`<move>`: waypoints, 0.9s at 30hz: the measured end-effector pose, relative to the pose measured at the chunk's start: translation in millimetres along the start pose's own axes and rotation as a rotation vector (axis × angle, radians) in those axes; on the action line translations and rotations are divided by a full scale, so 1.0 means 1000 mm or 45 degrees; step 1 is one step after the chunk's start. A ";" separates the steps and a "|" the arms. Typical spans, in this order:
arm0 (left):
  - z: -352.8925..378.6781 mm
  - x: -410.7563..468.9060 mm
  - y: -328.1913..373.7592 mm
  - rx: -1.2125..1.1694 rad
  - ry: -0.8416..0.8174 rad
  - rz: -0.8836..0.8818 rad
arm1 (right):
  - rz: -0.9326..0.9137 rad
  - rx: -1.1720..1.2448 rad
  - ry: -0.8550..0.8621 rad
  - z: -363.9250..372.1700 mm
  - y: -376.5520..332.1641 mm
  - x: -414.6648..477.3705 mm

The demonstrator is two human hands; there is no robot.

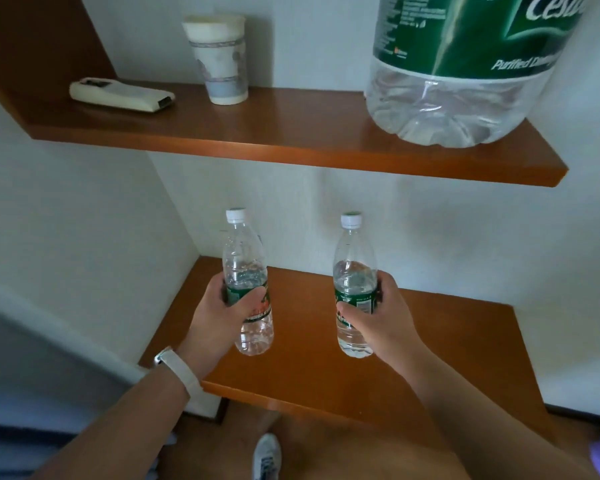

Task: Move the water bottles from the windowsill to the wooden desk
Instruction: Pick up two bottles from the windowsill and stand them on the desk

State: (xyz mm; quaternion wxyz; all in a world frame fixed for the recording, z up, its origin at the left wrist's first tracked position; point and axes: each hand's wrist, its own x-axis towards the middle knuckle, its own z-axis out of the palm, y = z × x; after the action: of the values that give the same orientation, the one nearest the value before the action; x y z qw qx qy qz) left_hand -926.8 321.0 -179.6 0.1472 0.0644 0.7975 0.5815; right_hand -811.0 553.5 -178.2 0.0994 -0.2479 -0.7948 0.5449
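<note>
I hold two clear plastic water bottles with white caps and green labels, both upright over a wooden desk surface (430,341) set in a white corner. My left hand (219,317) is wrapped around the label of the left bottle (245,268). My right hand (381,317) grips the right bottle (354,271) at its label. Whether the bottle bases touch the wood or hover just above it, I cannot tell. A white band sits on my left wrist.
A wooden shelf (291,133) runs above the desk. On it lie a white remote (118,95), a paper cup (220,60) and a large green-labelled water jug (465,71) at the right. A white shoe (265,455) shows on the floor below.
</note>
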 end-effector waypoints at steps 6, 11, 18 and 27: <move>-0.007 0.079 -0.019 -0.030 -0.157 -0.011 | 0.136 -0.079 0.109 0.044 -0.005 0.049; -0.012 0.133 -0.048 -0.081 -0.345 -0.011 | 0.164 -0.167 0.196 0.075 -0.007 0.089; -0.002 0.180 -0.070 -0.084 -0.453 -0.088 | 0.221 -0.169 0.228 0.100 0.006 0.123; 0.011 0.204 -0.083 0.089 -0.388 -0.020 | 0.280 -0.188 0.186 0.117 0.041 0.158</move>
State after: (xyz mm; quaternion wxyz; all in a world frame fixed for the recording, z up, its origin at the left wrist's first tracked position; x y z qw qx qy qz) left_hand -1111.1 361.0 -294.1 0.2688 0.1507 0.7862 0.5356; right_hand -985.2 549.2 -278.3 0.0780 -0.3792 -0.7913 0.4732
